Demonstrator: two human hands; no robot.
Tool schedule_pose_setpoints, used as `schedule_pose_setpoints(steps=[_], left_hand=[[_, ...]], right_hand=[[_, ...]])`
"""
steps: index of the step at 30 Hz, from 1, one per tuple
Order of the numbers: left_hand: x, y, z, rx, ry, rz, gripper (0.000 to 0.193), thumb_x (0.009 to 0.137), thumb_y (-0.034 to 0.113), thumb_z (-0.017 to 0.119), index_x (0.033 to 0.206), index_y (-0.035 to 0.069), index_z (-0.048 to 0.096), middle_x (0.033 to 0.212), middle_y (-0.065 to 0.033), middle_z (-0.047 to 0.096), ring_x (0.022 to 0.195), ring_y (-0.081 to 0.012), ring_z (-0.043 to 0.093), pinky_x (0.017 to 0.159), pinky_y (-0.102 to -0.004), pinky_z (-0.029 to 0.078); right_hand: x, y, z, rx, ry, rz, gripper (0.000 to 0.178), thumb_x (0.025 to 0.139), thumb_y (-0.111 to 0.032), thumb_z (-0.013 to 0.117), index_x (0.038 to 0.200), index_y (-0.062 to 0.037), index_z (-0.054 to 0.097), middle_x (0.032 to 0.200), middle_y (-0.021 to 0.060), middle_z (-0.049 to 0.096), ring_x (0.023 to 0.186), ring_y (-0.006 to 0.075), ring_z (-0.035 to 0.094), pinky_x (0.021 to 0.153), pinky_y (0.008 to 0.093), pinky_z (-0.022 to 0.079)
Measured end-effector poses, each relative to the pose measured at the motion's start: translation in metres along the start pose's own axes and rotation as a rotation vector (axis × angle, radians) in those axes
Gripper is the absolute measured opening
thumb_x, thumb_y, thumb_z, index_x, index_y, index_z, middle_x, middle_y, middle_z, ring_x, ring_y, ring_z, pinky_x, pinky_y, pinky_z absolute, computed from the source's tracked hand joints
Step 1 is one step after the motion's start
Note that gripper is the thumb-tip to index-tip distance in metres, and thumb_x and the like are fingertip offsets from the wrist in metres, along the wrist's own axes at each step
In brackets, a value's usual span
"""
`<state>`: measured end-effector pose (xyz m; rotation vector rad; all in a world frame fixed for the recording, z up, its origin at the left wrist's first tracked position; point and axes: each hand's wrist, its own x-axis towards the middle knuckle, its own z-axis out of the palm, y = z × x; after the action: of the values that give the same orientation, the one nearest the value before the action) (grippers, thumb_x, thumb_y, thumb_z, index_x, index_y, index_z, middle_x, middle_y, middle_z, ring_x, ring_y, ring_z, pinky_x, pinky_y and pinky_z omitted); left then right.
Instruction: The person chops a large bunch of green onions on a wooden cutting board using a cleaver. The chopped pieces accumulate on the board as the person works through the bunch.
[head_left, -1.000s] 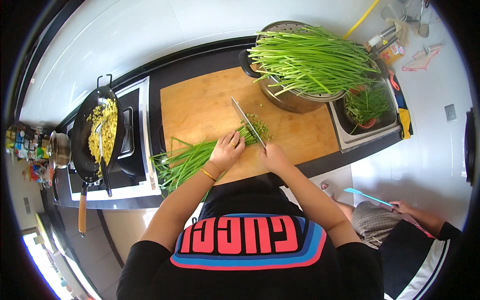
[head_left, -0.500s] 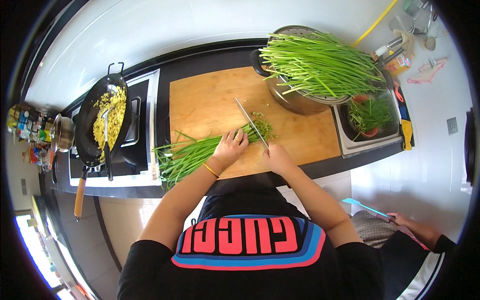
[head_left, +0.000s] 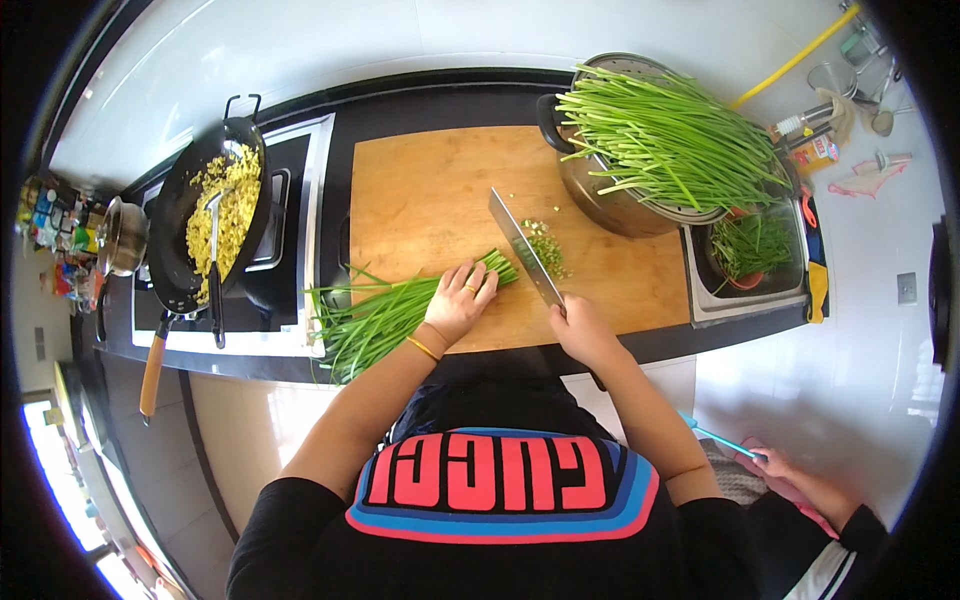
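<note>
1. Fingers of the left hand (head_left: 460,303): close together, laid over the bunch of long, thin green stalks (head_left: 385,318), holding it down near its cut end. Left thumb: can't tell.
2. Fingers of the right hand (head_left: 585,332): wrapped around the handle end of the wide-bladed steel kitchen knife (head_left: 527,248). Handle mostly hidden by the hand.
3. Knife blade slants away to the far left, between the bunch's cut end and a small pile of chopped green bits (head_left: 545,252). Can't tell if the edge touches the board.
4. Bunch lies across the near left part of the rectangular light-brown wooden board (head_left: 430,195); loose ends spill past its left edge. Board sits on the black surface (head_left: 440,100).
5. Far right of board: large steel pot (head_left: 605,205) with black side handle, more long green stalks (head_left: 670,140) heaped on top.
6. Right of board: rectangular steel sink (head_left: 742,304), finer greens (head_left: 752,246) inside.
7. Left: black wok (head_left: 172,235) with wooden handle, yellow crumbly food (head_left: 237,195) and a black-handled metal spatula (head_left: 214,265) in it.
8. Lower right: co-worker's hand (head_left: 772,462) holds a light-blue long-handled tool (head_left: 722,439).
</note>
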<state>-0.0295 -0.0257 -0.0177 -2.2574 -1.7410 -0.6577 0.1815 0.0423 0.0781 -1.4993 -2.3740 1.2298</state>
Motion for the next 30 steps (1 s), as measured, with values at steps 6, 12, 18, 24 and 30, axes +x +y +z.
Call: schedule_pose_setpoints(steps=[6,12,18,24,30], left_hand=[[-0.005,-0.003,0.005,-0.014,-0.026,0.019,0.031,0.079,0.018,0.057,0.107,0.007,0.057,0.116,-0.0156,0.055,0.109,-0.0336,0.052,0.09,-0.0445,0.043],[-0.004,-0.002,0.005,-0.043,-0.018,-0.017,0.032,0.082,0.019,0.057,0.11,0.005,0.057,0.115,-0.0159,0.056,0.109,-0.0343,0.052,0.09,-0.0448,0.043],[0.0,-0.003,0.001,-0.024,0.016,0.017,0.031,0.08,0.021,0.063,0.105,0.003,0.059,0.111,-0.0141,0.058,0.107,-0.0321,0.053,0.087,-0.0433,0.044],[0.002,-0.002,0.0,-0.037,0.018,0.007,0.028,0.077,0.017,0.065,0.101,0.003,0.061,0.11,-0.0127,0.058,0.105,-0.0307,0.054,0.086,-0.0422,0.045],[-0.004,-0.004,0.009,-0.077,-0.007,0.004,0.027,0.081,0.018,0.06,0.103,0.003,0.06,0.111,-0.0141,0.058,0.107,-0.0319,0.053,0.089,-0.0447,0.044]], right_hand=[[-0.015,-0.013,-0.007,-0.109,-0.042,-0.012,0.02,0.083,-0.013,0.052,0.076,0.0054,0.055,0.07,0.027,0.059,0.069,0.0427,0.059,0.064,0.0464,0.046],[-0.018,-0.011,0.005,-0.129,-0.027,-0.039,0.017,0.082,-0.01,0.052,0.075,0.0056,0.055,0.068,0.028,0.058,0.068,0.0433,0.059,0.065,0.0479,0.047],[-0.018,-0.008,0.012,-0.13,-0.009,-0.059,0.016,0.082,-0.008,0.051,0.077,0.006,0.055,0.068,0.0288,0.057,0.068,0.044,0.059,0.064,0.0494,0.046],[-0.023,-0.003,0.026,-0.161,0.029,-0.081,0.015,0.082,-0.009,0.05,0.083,0.0057,0.054,0.069,0.0288,0.059,0.066,0.044,0.06,0.063,0.0499,0.048],[-0.029,-0.003,0.029,-0.258,-0.003,-0.062,0.014,0.083,-0.009,0.049,0.085,0.0048,0.05,0.069,0.0267,0.06,0.065,0.0425,0.061,0.06,0.0498,0.05]])
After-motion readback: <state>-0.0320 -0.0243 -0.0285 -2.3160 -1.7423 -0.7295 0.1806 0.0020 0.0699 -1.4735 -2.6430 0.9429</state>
